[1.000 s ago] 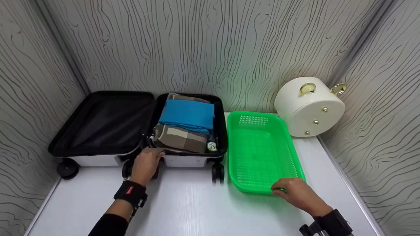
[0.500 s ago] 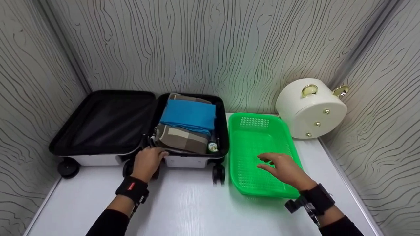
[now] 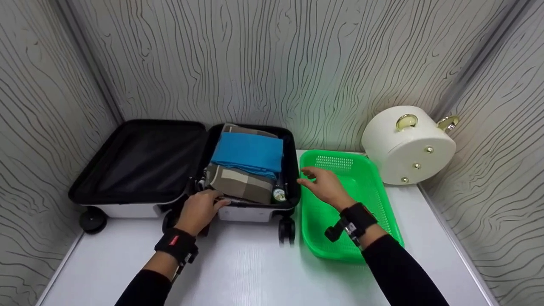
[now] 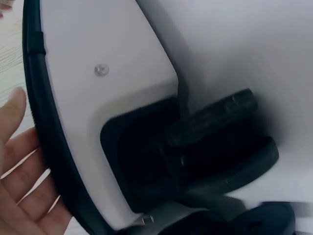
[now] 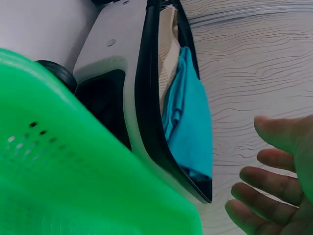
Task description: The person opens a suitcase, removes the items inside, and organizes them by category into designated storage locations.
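Note:
An open suitcase [image 3: 246,216] lies flat, its black-lined left half [image 3: 153,161] beside the packed right half. Folded blue cloth [image 3: 248,149] sits there on brown plaid cloth [image 3: 242,185], with a round-labelled item [image 3: 279,194] in the front corner. My left hand [image 3: 199,211] is at the packed half's front rim near the hinge; in the left wrist view its fingers [image 4: 30,178] touch the black rim, thumb apart. My right hand [image 3: 326,190] hovers over the left side of the green basket [image 3: 312,238], holding nothing, fingers relaxed and spread in the right wrist view.
A white round case [image 3: 391,148] with gold rings and feet leans in the back right corner behind the basket. Suitcase wheels [image 3: 287,229] jut out at the front. Patterned walls [image 3: 255,63] enclose the white table [image 3: 242,272] at the back and sides.
My right hand has left the basket's front rim and moved left and away from me, toward the suitcase. My left hand stays at the suitcase rim. The view has shifted slightly.

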`<state>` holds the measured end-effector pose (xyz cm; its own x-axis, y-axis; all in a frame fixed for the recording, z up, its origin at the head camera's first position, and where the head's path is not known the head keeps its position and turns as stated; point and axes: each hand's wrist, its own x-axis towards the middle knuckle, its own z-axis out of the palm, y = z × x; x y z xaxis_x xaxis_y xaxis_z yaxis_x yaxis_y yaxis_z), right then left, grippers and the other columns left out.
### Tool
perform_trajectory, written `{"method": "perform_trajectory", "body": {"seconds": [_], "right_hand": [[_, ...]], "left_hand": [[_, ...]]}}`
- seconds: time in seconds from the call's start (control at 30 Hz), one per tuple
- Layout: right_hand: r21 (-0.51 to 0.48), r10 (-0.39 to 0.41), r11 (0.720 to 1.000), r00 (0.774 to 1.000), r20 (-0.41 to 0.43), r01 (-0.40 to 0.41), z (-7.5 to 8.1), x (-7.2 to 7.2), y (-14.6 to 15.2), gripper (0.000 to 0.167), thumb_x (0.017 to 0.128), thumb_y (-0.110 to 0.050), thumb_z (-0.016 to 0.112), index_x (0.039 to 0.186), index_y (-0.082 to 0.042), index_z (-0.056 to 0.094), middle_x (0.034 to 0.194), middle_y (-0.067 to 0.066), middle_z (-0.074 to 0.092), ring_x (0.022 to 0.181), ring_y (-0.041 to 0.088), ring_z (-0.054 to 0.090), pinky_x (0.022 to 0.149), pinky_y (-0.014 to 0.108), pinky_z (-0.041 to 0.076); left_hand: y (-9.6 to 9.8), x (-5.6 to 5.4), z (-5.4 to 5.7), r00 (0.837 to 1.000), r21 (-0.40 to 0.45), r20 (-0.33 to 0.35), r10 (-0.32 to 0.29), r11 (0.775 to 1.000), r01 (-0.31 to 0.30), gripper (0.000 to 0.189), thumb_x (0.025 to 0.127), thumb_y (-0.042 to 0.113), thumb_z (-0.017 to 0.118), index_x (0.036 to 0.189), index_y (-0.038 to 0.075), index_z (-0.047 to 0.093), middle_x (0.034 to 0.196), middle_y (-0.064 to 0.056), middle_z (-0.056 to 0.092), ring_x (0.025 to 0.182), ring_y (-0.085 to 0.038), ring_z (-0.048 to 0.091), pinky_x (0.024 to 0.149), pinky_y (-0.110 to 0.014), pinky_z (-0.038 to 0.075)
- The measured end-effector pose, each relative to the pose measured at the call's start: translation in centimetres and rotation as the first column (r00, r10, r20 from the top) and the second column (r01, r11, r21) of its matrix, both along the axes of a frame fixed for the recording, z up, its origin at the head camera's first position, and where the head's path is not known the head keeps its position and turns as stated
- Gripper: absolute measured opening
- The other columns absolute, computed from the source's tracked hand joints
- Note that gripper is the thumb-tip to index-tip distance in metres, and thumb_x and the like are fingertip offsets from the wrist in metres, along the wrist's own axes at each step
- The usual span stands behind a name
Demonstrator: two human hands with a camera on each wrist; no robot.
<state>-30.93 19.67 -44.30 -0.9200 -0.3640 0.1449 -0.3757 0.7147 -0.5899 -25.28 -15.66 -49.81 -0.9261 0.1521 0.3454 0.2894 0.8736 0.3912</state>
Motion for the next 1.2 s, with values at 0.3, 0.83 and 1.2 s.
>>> {"method": "perform_trajectory", "body": {"seconds": [0.3,0.83,1.2], "right_hand": [[0.017,-0.072,0.997,0.996,0.048,0.071,-1.8,-2.6,-3.5,0.046,0.097,-0.031,0.063,0.134,-0.003,0.057,0.126,0.015,0.062,0.108,0.029,0.061,0.085,0.044,0.051],[0.203,-0.154,0.968,0.988,0.012,0.148,-3.0,-2.8,-3.5,0.063,0.088,-0.021,0.075,0.138,0.008,0.049,0.128,0.027,0.058,0.105,0.039,0.062,0.082,0.046,0.053],[0.137,-0.130,0.982,0.992,-0.008,0.129,-3.1,-3.1,-3.9,0.057,0.095,-0.029,0.066,0.141,0.001,0.049,0.136,0.022,0.054,0.119,0.038,0.055,0.096,0.050,0.047]], "left_hand": [[2.5,-3.5,2.2,0.997,-0.103,-0.065,-0.044,0.994,0.037,0.027,0.090,0.030,0.073,0.103,0.006,0.073,0.096,-0.009,0.071,0.082,-0.027,0.068,0.069,-0.041,0.057],[8.1,-14.1,3.8,0.984,-0.590,0.057,-0.170,0.789,0.170,0.022,0.097,0.013,0.062,0.118,0.012,0.068,0.111,-0.010,0.066,0.100,-0.028,0.064,0.081,-0.041,0.055],[9.3,-16.5,0.7,0.977,-0.747,0.043,-0.210,0.643,0.171,0.032,0.100,0.019,0.058,0.132,0.014,0.058,0.126,-0.007,0.058,0.108,-0.024,0.060,0.083,-0.037,0.055]]}}
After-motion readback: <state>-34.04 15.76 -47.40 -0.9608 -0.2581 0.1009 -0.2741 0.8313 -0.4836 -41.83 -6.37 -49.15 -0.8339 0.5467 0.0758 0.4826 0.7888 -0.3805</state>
